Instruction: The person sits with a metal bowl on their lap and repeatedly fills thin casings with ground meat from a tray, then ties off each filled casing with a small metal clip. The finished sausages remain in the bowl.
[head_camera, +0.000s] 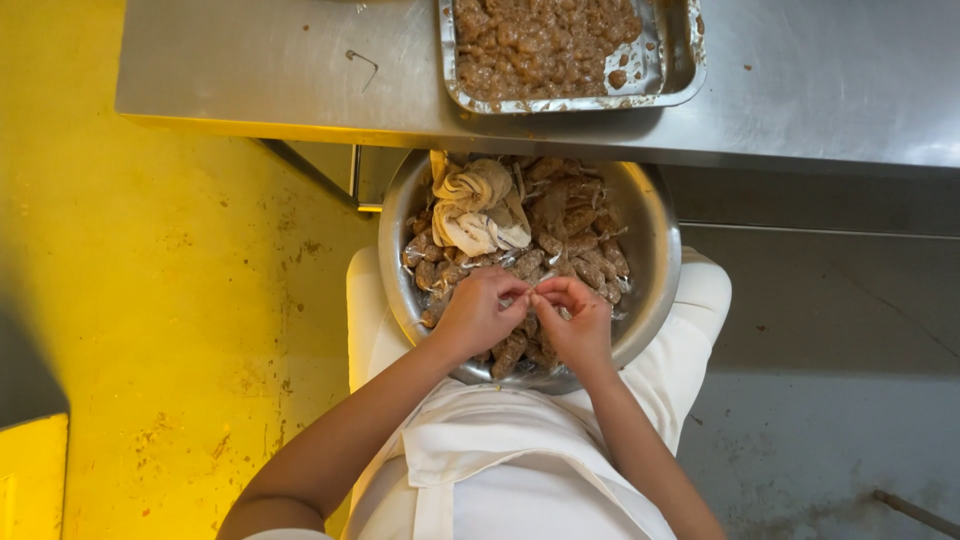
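A large round steel bowl (655, 250) rests on my lap, full of brown wrapped pieces (575, 225) in clear film. A crumpled cream cloth (478, 210) lies in its far left part. My left hand (478, 312) and my right hand (575, 320) meet over the near side of the bowl. Both pinch one small wrapped piece (530, 295) between their fingertips. My forearms reach in from below, over a white apron (520, 460).
A steel table (820, 80) spans the top, its edge just above the bowl. On it stands a rectangular steel tray (680, 60) holding brown mash. A yellow floor (180, 300) lies to the left, grey floor (830, 400) to the right.
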